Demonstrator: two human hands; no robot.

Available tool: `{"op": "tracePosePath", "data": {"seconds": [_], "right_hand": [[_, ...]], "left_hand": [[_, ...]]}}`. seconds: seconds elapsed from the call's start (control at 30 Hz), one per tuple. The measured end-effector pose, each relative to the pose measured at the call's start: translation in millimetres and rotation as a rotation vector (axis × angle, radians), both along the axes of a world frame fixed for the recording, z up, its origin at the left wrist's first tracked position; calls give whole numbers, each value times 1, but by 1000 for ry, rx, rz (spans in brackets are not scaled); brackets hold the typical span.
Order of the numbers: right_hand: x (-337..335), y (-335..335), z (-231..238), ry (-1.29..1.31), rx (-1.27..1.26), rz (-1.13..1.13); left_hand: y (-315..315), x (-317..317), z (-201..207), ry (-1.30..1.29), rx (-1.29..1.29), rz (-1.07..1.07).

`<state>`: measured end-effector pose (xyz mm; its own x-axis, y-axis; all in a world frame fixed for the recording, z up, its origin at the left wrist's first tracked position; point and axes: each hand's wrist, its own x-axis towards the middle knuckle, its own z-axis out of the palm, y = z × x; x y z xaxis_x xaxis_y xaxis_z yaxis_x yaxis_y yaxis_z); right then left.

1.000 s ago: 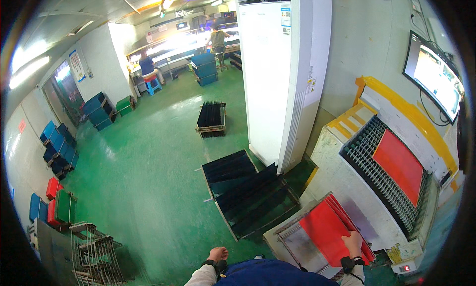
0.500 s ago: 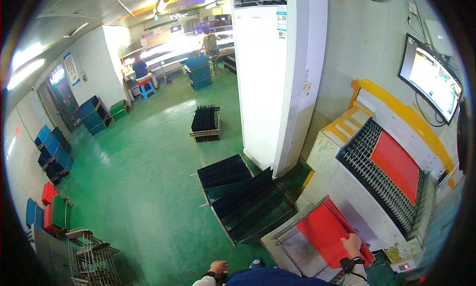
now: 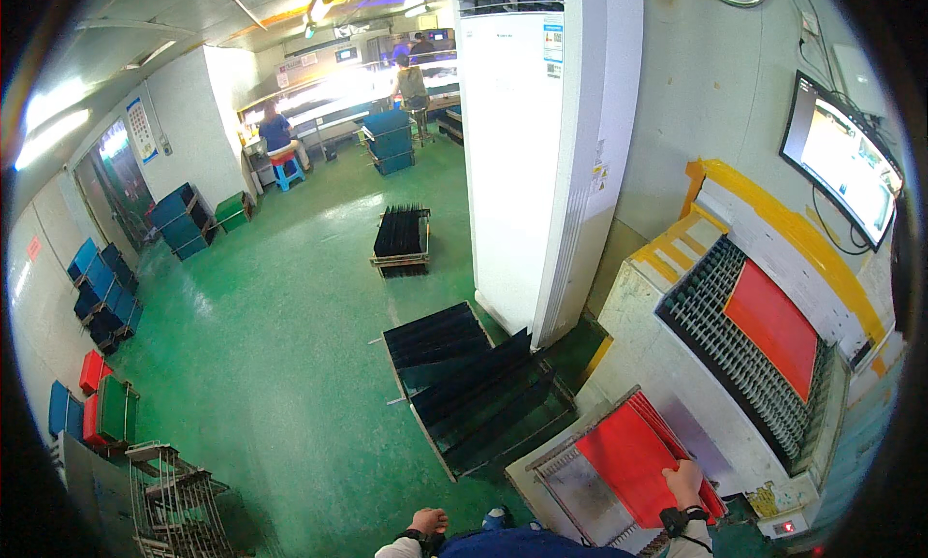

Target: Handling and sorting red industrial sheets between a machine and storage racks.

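Observation:
At the lower right, several thin red panels point(image 3: 623, 456) stand leaning in a metal rack point(image 3: 543, 473). My right hand point(image 3: 682, 483) is closed at the right edge of the front panel, its thumb against the red face; the fingers behind are partly hidden. Down by my waist my left hand point(image 3: 428, 521) hangs with its fingers curled in, nothing visible in them. To the right of the rack is a machine with a bed of dark rollers point(image 3: 710, 302), and another red panel point(image 3: 773, 328) lies flat on those rollers, apart from both hands.
Racks of dark panels point(image 3: 483, 394) stand on the floor just left of the red ones. Behind them rises a tall white air conditioner point(image 3: 517, 161). A wire rack point(image 3: 176, 500) is at lower left. Two people point(image 3: 275, 132) work at the far bright bench. A screen point(image 3: 841, 157) hangs at right.
My right hand has shifted very slightly, still at the front red panel's edge. The red panel on the rollers and my left hand look much the same.

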<state>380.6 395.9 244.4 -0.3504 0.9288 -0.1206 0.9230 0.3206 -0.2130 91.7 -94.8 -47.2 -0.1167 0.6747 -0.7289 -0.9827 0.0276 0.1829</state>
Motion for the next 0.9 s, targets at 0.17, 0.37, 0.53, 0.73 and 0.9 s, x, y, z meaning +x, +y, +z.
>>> {"op": "tracePosePath", "data": {"seconds": [0.17,0.37,0.53,0.73,0.9], "right_hand": [[1,7,-7,17,13,19],[-6,7,-7,16,23,42],[9,8,-10,17,25,35],[1,1,1,7,-14,56],[10,6,-5,-50,-11,70]], "left_hand": [[-7,-4,-11,120,1,-50],[-10,-17,-8,216,59,-70],[34,-9,31,246,-314,43],[52,-8,50,210,-228,2],[90,10,71,330,-375,-33]]}}
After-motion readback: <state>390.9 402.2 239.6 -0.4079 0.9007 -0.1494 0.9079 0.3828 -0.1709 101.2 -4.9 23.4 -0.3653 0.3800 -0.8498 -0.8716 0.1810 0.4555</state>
